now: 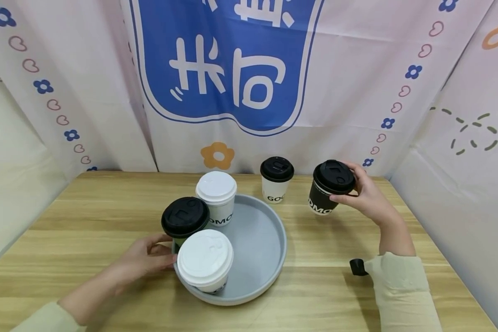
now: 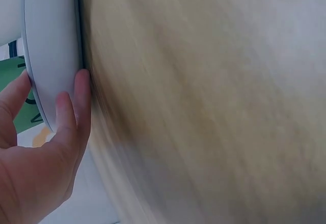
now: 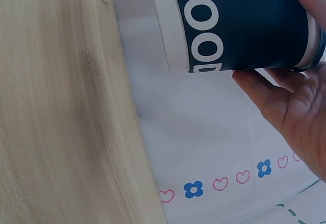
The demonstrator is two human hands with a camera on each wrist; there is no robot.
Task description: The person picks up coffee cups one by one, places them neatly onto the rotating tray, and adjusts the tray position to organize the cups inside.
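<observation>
My right hand grips a black paper coffee cup with a black lid, thumb on the near side. In the right wrist view this cup is clear of the wooden table. My left hand pinches the left edge of a round grey tray; the left wrist view has the thumb over the rim and fingers against the tray's outer side. On the tray's left part stand a green cup with a black lid and two white-lidded cups, one at the back, one in front.
A white cup with a black lid stands on the table behind the tray's right side. A printed curtain hangs along the table's back edge. A small black object shows beside the right sleeve.
</observation>
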